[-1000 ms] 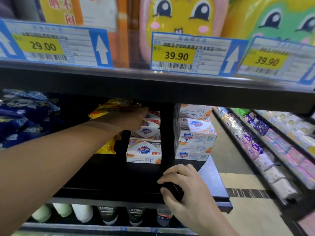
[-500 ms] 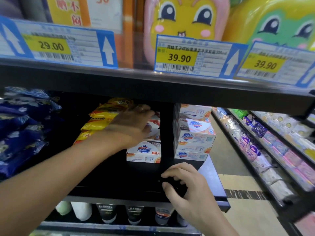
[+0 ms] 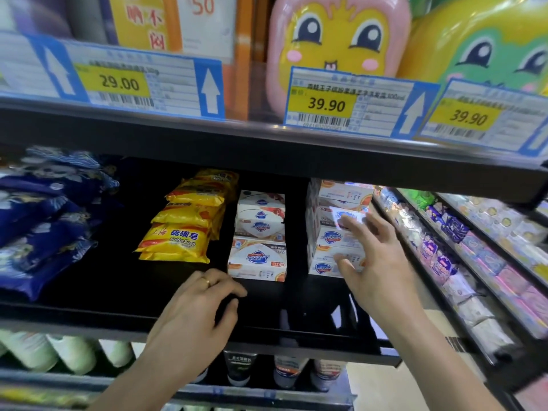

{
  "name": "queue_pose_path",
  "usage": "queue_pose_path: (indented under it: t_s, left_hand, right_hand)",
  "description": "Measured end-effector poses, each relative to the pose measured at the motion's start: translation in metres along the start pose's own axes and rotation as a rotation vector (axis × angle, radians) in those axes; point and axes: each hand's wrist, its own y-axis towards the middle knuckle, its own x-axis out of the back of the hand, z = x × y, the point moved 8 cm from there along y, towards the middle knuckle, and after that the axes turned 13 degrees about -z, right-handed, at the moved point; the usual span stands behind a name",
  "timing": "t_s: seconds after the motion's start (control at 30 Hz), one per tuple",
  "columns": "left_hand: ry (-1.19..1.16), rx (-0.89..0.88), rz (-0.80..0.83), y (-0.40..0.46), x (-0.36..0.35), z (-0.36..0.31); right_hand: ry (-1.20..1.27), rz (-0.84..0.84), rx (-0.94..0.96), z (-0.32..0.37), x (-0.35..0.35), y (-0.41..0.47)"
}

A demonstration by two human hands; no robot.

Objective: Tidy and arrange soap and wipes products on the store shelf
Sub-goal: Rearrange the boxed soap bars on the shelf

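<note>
Setting: a store aisle, with a black shelf (image 3: 118, 310) at chest height and more shelves of packets running off to the right.
Upper shelf: price tags (image 3: 326, 105) reading 29.00 and 39.90 hang along its front edge, with cartoon-faced bottles (image 3: 338, 34) standing behind them.
Left of the shelf: dark blue packs (image 3: 44, 221) lie piled and slumped toward the front.
Yellow soap: a stack of yellow soap packets (image 3: 184, 226) sits left of centre, set back from the shelf's front edge; the front one reads "Sulfur Soap".
Middle soap boxes: a short stack of white soap boxes (image 3: 259, 232) stands just to the right of the yellow packets, the bottom box printed upside down.
Right soap boxes: a taller stack of white boxes (image 3: 332, 232) stands at the shelf's right end, apart from the middle stack.
Left hand: the left hand (image 3: 198, 310) rests on the shelf in front of the middle stack, its grip loosely curled and holding nothing; a ring shows on one finger.
Right hand: the right hand (image 3: 373, 262) has its grip spread, fingers straight against the front of the taller stack, thumb near the bottom box.
Lower shelf: bottles and tubes (image 3: 237, 369) stand below.
</note>
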Motion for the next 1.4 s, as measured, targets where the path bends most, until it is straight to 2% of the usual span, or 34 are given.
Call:
queue_pose_path:
  t_s: [0.13, 0.23, 0.37, 0.43, 0.6, 0.7, 0.83, 0.93, 1.0, 1.07, 1.13, 1.2, 1.23, 1.33, 1.4]
  left_hand:
    - [-0.014, 0.041, 0.003, 0.0, -0.002, 0.003]
    - [-0.086, 0.125, 0.03, 0.002, -0.002, 0.008]
    - [-0.417, 0.437, 0.045, 0.008, 0.009, 0.006]
    - [-0.499, 0.577, 0.043, 0.009, 0.015, -0.001]
    - [-0.867, 0.765, 0.342, 0.007, -0.004, -0.041]
    - [-0.987, 0.782, 0.387, 0.004, -0.006, -0.048]
    - [-1.024, 0.75, 0.359, 0.001, -0.004, -0.041]
    - [-0.993, 0.693, 0.33, 0.001, 0.001, -0.034]
    - [-1.006, 0.669, 0.322, 0.002, 0.004, -0.033]
    - [-1.008, 0.622, 0.299, 0.004, 0.007, -0.033]
    - [-0.989, 0.544, 0.28, 0.007, 0.012, -0.036]
    - [-0.978, 0.487, 0.25, 0.009, 0.017, -0.036]
    - [-0.975, 0.463, 0.235, 0.01, 0.019, -0.036]
    - [-0.946, 0.371, 0.213, 0.012, 0.025, -0.036]
    - [-0.887, 0.309, 0.215, 0.012, 0.027, -0.037]
  right_hand:
    - [-0.006, -0.104, 0.041, 0.0, 0.005, 0.002]
    - [-0.023, -0.195, 0.145, 0.01, 0.016, -0.007]
    - [0.141, -0.251, 0.229, 0.031, 0.024, -0.036]
    - [0.185, -0.253, 0.29, 0.047, 0.024, -0.053]
    - [0.222, -0.246, 0.413, 0.078, 0.025, -0.092]
    - [0.236, -0.223, 0.411, 0.086, 0.021, -0.104]
    - [0.39, -0.184, 0.265, 0.077, 0.023, -0.106]
    - [0.546, -0.171, 0.048, 0.061, 0.027, -0.101]
    - [0.634, -0.112, -0.163, 0.047, 0.021, -0.099]
    - [0.689, 0.033, -0.398, 0.038, 0.009, -0.096]
    - [0.785, 0.25, -0.626, 0.035, -0.007, -0.099]
    - [0.908, 0.457, -0.775, 0.045, -0.017, -0.1]
    - [0.951, 0.52, -0.786, 0.052, -0.018, -0.099]
    - [1.071, 0.569, -0.681, 0.064, -0.015, -0.092]
    - [1.122, 0.702, -0.703, 0.068, -0.02, -0.101]
